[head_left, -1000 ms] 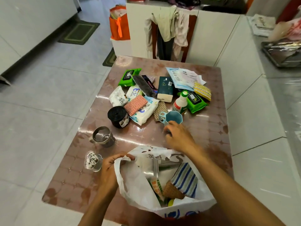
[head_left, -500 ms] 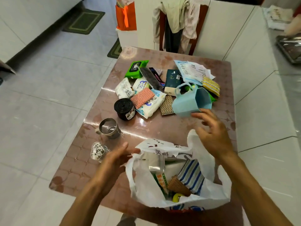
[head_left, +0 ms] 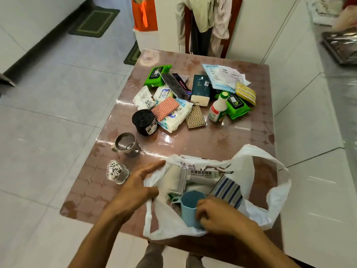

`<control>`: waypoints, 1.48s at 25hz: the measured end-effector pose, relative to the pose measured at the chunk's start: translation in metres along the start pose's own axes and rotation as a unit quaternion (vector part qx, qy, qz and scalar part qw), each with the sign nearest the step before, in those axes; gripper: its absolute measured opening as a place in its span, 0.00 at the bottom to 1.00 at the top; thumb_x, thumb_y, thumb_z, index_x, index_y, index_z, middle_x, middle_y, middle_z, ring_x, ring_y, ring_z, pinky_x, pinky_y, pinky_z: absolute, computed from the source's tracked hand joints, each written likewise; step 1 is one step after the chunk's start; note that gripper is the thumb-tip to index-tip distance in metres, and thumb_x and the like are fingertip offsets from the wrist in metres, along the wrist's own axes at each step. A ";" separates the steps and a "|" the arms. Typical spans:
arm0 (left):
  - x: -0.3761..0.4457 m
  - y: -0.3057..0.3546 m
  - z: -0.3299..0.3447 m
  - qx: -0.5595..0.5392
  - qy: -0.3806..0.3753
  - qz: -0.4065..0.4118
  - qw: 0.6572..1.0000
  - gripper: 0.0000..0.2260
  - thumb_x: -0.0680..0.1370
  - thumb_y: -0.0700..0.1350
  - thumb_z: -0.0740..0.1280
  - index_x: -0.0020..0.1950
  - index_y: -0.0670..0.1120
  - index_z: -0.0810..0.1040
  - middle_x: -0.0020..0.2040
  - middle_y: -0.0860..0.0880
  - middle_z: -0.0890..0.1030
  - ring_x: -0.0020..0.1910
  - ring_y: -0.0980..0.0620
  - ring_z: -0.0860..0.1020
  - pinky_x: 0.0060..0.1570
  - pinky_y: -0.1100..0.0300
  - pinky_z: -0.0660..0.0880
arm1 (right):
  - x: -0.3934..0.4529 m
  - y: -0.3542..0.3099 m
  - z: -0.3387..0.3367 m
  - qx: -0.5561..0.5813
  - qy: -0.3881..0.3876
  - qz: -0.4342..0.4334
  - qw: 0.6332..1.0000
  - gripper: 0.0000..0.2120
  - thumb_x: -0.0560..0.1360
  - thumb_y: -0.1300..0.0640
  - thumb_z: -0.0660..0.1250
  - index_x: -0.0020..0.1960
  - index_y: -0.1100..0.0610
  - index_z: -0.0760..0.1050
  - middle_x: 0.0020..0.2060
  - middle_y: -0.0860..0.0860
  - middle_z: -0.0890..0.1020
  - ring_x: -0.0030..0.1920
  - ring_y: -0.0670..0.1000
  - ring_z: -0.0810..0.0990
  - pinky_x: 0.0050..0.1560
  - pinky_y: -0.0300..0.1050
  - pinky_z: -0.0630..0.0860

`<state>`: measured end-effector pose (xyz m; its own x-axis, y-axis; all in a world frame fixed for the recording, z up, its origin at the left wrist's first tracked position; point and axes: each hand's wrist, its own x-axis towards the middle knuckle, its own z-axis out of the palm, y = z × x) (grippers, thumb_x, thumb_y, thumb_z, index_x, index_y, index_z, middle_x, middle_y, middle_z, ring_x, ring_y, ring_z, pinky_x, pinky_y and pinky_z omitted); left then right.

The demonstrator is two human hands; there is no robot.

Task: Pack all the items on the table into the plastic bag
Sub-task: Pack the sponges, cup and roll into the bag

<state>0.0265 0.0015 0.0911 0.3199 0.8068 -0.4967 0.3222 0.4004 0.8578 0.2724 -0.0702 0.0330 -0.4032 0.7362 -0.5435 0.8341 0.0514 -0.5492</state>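
Observation:
A white plastic bag (head_left: 274, 198) lies open at the near edge of the brown table (head_left: 222, 144). My right hand (head_left: 218, 215) grips a light blue plastic cup (head_left: 190, 207) inside the bag's mouth. My left hand (head_left: 135, 188) holds the bag's left rim and handle. Inside the bag I see a striped cloth (head_left: 229, 190) and a white paper pack (head_left: 201, 174). Several items lie in a pile at mid-table, among them a black roll (head_left: 144, 121), a green-capped bottle (head_left: 218, 108) and green wipe packs (head_left: 157, 75).
A steel mug (head_left: 126, 145) and a clear jar of cotton swabs (head_left: 116, 172) stand at the table's left, near my left hand. A chair draped with clothes (head_left: 206, 22) is behind the table. White cabinets run along the right.
My right hand picked the blue cup off the table, carried it back toward me and lowered it into the bag. My left hand shifted its hold on the bag's left rim.

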 end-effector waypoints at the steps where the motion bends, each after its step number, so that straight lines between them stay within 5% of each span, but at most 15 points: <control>1: -0.002 0.001 0.001 -0.008 -0.016 0.008 1.000 0.38 0.68 0.24 0.65 0.66 0.62 0.76 0.62 0.65 0.73 0.51 0.52 0.76 0.33 0.64 0.78 | 0.009 0.001 0.003 0.009 -0.006 0.016 1.000 0.11 0.73 0.55 0.62 0.51 0.52 0.82 0.54 0.45 0.80 0.51 0.47 0.77 0.53 0.43 0.75; 5: -0.003 -0.003 0.013 0.009 -0.040 0.031 0.999 0.38 0.68 0.27 0.66 0.66 0.65 0.74 0.61 0.68 0.72 0.44 0.54 0.79 0.32 0.63 0.77 | 0.006 0.005 -0.002 0.007 0.003 0.076 0.997 0.07 0.76 0.55 0.63 0.49 0.47 0.79 0.57 0.46 0.81 0.51 0.47 0.79 0.50 0.41 0.78; 8: -0.002 -0.009 0.015 0.021 -0.022 0.044 0.999 0.38 0.68 0.32 0.68 0.67 0.69 0.72 0.64 0.65 0.71 0.47 0.51 0.79 0.35 0.58 0.80 | -0.018 0.000 -0.021 -0.007 0.234 -0.011 0.972 0.16 0.75 0.55 0.64 0.61 0.47 0.77 0.65 0.46 0.77 0.62 0.48 0.74 0.61 0.44 0.72; 10: 0.001 -0.006 0.020 0.008 0.001 0.050 0.999 0.37 0.68 0.33 0.66 0.66 0.70 0.72 0.63 0.68 0.71 0.53 0.52 0.78 0.41 0.54 0.82 | -0.030 0.006 -0.045 -0.150 0.394 -0.034 0.906 0.23 0.71 0.53 0.64 0.66 0.48 0.73 0.68 0.49 0.74 0.67 0.53 0.69 0.65 0.51 0.67; 12: 0.005 0.001 0.027 -0.015 0.032 0.054 0.998 0.37 0.69 0.29 0.63 0.64 0.70 0.74 0.60 0.70 0.72 0.53 0.58 0.78 0.45 0.51 0.83 | -0.031 0.022 -0.075 -0.276 0.363 0.075 0.887 0.26 0.71 0.49 0.67 0.68 0.49 0.72 0.68 0.54 0.74 0.69 0.59 0.69 0.68 0.59 0.58; 14: 0.009 0.007 0.035 0.003 0.055 0.068 0.996 0.37 0.70 0.26 0.61 0.64 0.66 0.75 0.57 0.68 0.75 0.46 0.57 0.81 0.38 0.56 0.80 | -0.029 0.037 -0.096 -0.230 0.271 0.184 0.916 0.13 0.75 0.49 0.66 0.59 0.49 0.78 0.52 0.52 0.82 0.55 0.56 0.79 0.59 0.54 0.68; 15: 0.011 0.011 0.036 0.022 0.057 0.077 0.995 0.37 0.70 0.25 0.61 0.65 0.65 0.74 0.58 0.66 0.75 0.44 0.57 0.81 0.34 0.58 0.78 | -0.028 0.044 -0.103 -0.170 0.278 0.190 0.926 0.07 0.77 0.52 0.66 0.52 0.51 0.79 0.42 0.51 0.82 0.44 0.54 0.80 0.44 0.47 0.73; 17: 0.018 0.025 0.028 0.043 0.043 0.106 0.993 0.37 0.70 0.25 0.60 0.65 0.64 0.73 0.60 0.66 0.74 0.43 0.65 0.80 0.33 0.61 0.79 | -0.029 0.054 -0.116 -0.110 0.384 0.163 0.902 0.03 0.75 0.58 0.67 0.45 0.55 0.80 0.33 0.52 0.81 0.29 0.48 0.71 0.27 0.34 0.59; 20: 0.037 0.051 0.011 0.100 -0.011 0.140 0.985 0.36 0.69 0.26 0.60 0.68 0.59 0.74 0.64 0.64 0.73 0.49 0.61 0.80 0.38 0.59 0.79 | -0.034 0.055 -0.136 -0.119 0.518 0.163 0.831 0.04 0.72 0.63 0.69 0.45 0.57 0.80 0.31 0.56 0.82 0.27 0.49 0.67 0.29 0.30 0.55; 24: 0.041 0.051 0.003 0.244 -0.069 0.160 0.954 0.37 0.69 0.29 0.66 0.69 0.63 0.70 0.68 0.59 0.72 0.64 0.54 0.73 0.52 0.71 0.71 | -0.024 0.046 -0.130 -0.122 0.382 0.246 0.882 0.13 0.75 0.56 0.65 0.59 0.55 0.75 0.53 0.56 0.81 0.49 0.58 0.76 0.45 0.49 0.70; 27: 0.026 0.026 0.001 0.210 -0.069 0.175 0.959 0.33 0.72 0.49 0.71 0.71 0.70 0.64 0.69 0.62 0.71 0.64 0.62 0.71 0.59 0.65 0.70 | -0.017 0.014 -0.113 -0.146 0.387 0.059 0.909 0.22 0.72 0.52 0.65 0.65 0.55 0.73 0.64 0.55 0.76 0.64 0.59 0.72 0.64 0.57 0.67; 30: 0.022 -0.010 -0.015 0.006 0.120 0.134 0.984 0.21 0.75 0.61 0.67 0.68 0.66 0.71 0.62 0.57 0.78 0.44 0.58 0.79 0.39 0.64 0.76 | -0.003 -0.014 -0.093 -0.024 0.318 -0.072 0.945 0.19 0.78 0.46 0.59 0.67 0.49 0.73 0.66 0.49 0.76 0.66 0.50 0.72 0.66 0.49 0.69; 33: 0.044 -0.058 -0.054 0.217 0.345 0.009 0.913 0.20 0.73 0.53 0.70 0.65 0.55 0.75 0.64 0.48 0.76 0.57 0.48 0.77 0.50 0.54 0.77 | 0.013 -0.022 -0.080 0.090 0.167 -0.068 0.979 0.19 0.78 0.40 0.53 0.67 0.38 0.68 0.68 0.41 0.73 0.68 0.45 0.71 0.69 0.48 0.67; 35: 0.062 -0.091 -0.079 0.345 0.332 -0.075 0.875 0.28 0.72 0.51 0.71 0.71 0.50 0.70 0.69 0.43 0.70 0.65 0.40 0.71 0.59 0.48 0.72 | 0.016 -0.022 -0.073 0.125 0.162 -0.069 0.976 0.16 0.76 0.37 0.54 0.64 0.31 0.67 0.65 0.32 0.72 0.65 0.37 0.71 0.67 0.43 0.68; 37: 0.081 -0.111 -0.092 0.261 0.298 -0.096 0.913 0.30 0.70 0.50 0.74 0.71 0.50 0.69 0.65 0.42 0.75 0.61 0.40 0.75 0.56 0.51 0.74 | 0.012 -0.020 -0.067 0.141 0.181 -0.059 0.971 0.14 0.76 0.37 0.55 0.60 0.25 0.66 0.61 0.24 0.69 0.61 0.29 0.69 0.62 0.36 0.67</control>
<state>-0.0652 0.0624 -0.0327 -0.2781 0.8988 -0.3389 0.7520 0.4233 0.5053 0.2762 -0.0171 0.0801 -0.2881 0.9283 -0.2352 0.6328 0.0002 -0.7743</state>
